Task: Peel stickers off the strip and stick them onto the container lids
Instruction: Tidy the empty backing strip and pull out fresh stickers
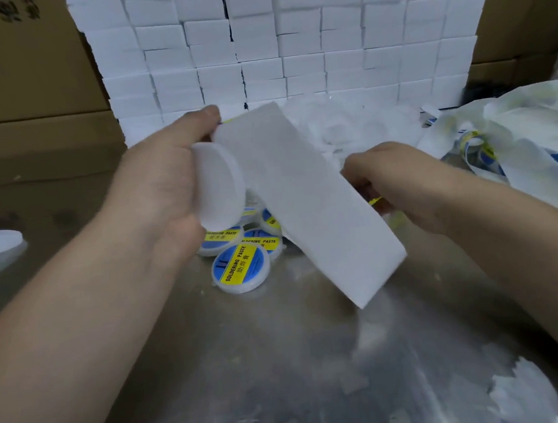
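Head view: left hand [167, 175] grips a blank lid [221, 186] and strip [304, 201]; right hand [402, 188] pinches a sticker; centre it before pressing.

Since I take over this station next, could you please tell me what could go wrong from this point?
1. The left hand holds both the blank white round lid and the white backing strip; the lid might slip.
2. The strip hides the lid's face, so the sticker at the right hand could land off-centre.
3. The strip's loose end hangs above the labelled blue-and-yellow lids and could knock them.
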The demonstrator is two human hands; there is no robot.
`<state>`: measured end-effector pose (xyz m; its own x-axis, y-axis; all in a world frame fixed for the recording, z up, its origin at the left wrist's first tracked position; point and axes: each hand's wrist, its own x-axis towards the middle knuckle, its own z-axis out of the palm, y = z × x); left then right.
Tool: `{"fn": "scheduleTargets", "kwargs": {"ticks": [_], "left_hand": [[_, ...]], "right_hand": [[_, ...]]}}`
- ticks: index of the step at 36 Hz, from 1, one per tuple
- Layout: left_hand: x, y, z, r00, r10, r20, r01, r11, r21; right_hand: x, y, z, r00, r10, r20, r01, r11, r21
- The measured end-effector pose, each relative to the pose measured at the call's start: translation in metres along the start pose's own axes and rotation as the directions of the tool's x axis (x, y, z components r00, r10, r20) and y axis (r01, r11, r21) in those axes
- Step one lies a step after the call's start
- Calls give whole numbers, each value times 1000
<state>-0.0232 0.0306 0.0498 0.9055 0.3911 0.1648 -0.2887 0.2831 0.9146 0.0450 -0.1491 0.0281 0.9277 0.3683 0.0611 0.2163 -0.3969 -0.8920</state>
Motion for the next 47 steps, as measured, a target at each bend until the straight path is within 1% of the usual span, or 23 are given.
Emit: {"fn": "scheduleTargets", "kwargs": {"ticks": [1,3,5,7,9,10,11,13,14,15,16,17,18,19,20,24,26,29,33,36,39,41,47], "left_hand": [[-3,0,1,996,-38,87,40,999,-20],[-15,2,2,952,-104,286,109,994,-3],[-20,1,8,916,-136,378,128,991,45],[-23,1,12,907,-104,407,68,992,102],[-24,-1,12,879,-49,475,-45,982,185],[-24,-1,9,835,-51,548,-81,973,215],[-25,0,7,777,-77,625,-69,976,206],[-29,3,3,675,-162,720,90,986,137],[-32,5,5,668,-199,717,160,980,122],[-33,4,8,726,-206,656,154,978,138],[-32,2,10,818,-158,552,46,977,210],[-29,-3,12,907,-33,420,-127,929,348],[-26,-8,13,935,131,331,-291,816,500],[-25,-12,15,928,244,283,-371,697,614],[-23,-16,15,917,298,266,-398,630,667],[-19,-22,14,891,370,263,-441,569,694],[-15,-24,12,888,385,253,-445,576,686],[-11,-28,9,907,355,228,-415,648,639],[-5,-36,6,923,318,216,-381,678,629],[-2,-42,5,933,284,220,-357,665,656],[-2,-44,4,931,281,232,-356,566,744],[-3,-43,2,931,292,220,-346,507,790],[-6,-38,4,918,336,209,-351,446,823]], "right_hand": [[1,0,-1,1000,4,-20,-3,999,34],[3,-2,-2,996,5,-87,0,998,61],[2,-6,-3,983,-7,-185,26,995,101],[0,-7,-7,959,-55,-277,91,989,118],[-1,-8,-9,933,-112,-342,137,989,50],[0,-9,-10,914,-135,-382,156,988,23],[1,-9,-11,890,-156,-429,183,983,23],[3,-9,-10,863,-173,-475,223,973,52],[3,-8,-10,856,-179,-485,235,970,58],[4,-8,-9,852,-183,-490,244,968,62],[4,-7,-8,851,-188,-491,257,963,77],[4,-7,-8,855,-186,-485,271,956,112],[5,-6,-7,863,-179,-472,278,949,149],[6,-5,-7,877,-167,-451,267,949,169],[6,-5,-6,894,-151,-421,242,955,170],[6,-4,-1,968,-89,-235,124,982,140],[5,-3,2,982,-68,-176,88,990,109],[4,-2,4,992,-53,-113,60,996,61],[0,-5,5,997,-18,74,-4,957,289],[-2,-4,6,994,-44,100,8,940,341],[-1,-1,9,993,-51,106,6,921,389],[0,1,11,995,-55,84,18,919,395],[3,7,19,997,-71,42,51,930,363]]}}
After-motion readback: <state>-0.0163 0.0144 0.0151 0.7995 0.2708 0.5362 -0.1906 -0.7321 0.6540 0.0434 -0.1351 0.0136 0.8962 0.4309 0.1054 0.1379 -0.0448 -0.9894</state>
